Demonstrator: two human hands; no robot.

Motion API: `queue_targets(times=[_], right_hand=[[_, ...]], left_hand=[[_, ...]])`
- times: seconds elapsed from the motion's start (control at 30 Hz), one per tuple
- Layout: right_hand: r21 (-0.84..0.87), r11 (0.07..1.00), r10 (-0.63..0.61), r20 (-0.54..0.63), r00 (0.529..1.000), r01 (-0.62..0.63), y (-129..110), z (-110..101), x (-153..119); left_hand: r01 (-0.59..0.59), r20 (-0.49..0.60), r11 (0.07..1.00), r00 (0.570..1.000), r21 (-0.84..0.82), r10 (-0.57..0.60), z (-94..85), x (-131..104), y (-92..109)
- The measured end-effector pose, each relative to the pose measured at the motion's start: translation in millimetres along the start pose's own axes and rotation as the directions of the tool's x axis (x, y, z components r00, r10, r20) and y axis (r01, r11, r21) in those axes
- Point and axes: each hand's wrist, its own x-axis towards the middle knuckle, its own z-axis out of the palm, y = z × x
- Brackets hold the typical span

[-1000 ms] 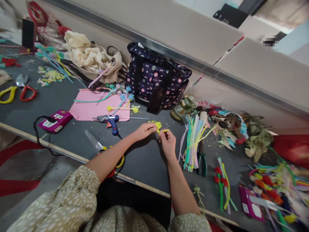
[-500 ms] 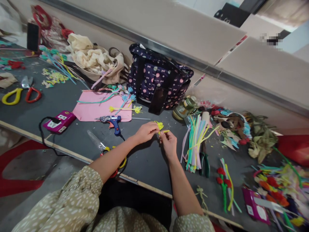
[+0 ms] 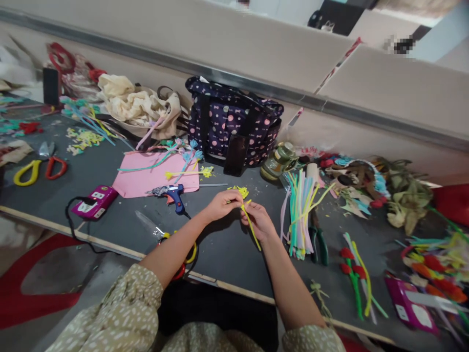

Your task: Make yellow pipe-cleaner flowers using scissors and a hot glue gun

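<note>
Left hand and right hand, together near the desk's front edge, pinch a thin yellow fuzzy pipe cleaner: seemingly light, bendable, best gripped beside the bend.

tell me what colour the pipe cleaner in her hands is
Yellow pipe cleaner, seen in the head view.

Left hand, right hand pinch yellow pipe cleaner above table.
</note>
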Motion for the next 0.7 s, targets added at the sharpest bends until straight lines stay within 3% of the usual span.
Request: queue_targets(times=[0.1, 0.17, 0.23, 0.33, 0.4, 0.47, 0.57, 0.7], right_hand=[[-0.095, 0.98, -0.181, -0.062, 0.982, 0.174, 1, 5, -1], [-0.305, 0.894, -0.372, -0.098, 0.923, 0.328, 1, 6, -2], [-0.58, 0.687, -0.572, -0.061, 0.818, 0.437, -1, 5, -4], [-0.834, 0.223, -0.749, 0.185, 0.637, 0.505, -4, 2, -8], [-0.861, -0.01, -0.732, 0.353, 0.583, 0.509, -5, 0, -10], [-0.86, -0.14, -0.682, 0.443, 0.582, 0.491, -5, 0, -11], [-0.868, -0.166, -0.661, 0.45, 0.601, 0.468, -3, 1, -11], [-0.869, -0.011, -0.712, 0.354, 0.606, 0.495, 1, 3, -8]], left_hand=[[0.057, -0.074, 0.998, 0.996, 0.014, -0.056, 1.7, -1, -3], [0.144, -0.128, 0.99, 0.982, 0.009, -0.141, 2.6, -3, -7], [0.271, -0.166, 0.961, 0.947, -0.051, -0.276, 2.9, -5, -13], [0.417, -0.118, 0.89, 0.89, -0.185, -0.441, 3.1, -6, -17], [0.444, -0.076, 0.872, 0.881, -0.207, -0.467, 3.3, -6, -17], [0.445, -0.066, 0.873, 0.883, -0.199, -0.465, 3.6, -6, -15], [0.431, -0.089, 0.886, 0.889, -0.17, -0.449, 3.3, -5, -11], [0.385, -0.124, 0.921, 0.913, -0.056, -0.389, 1.7, -4, -8]])
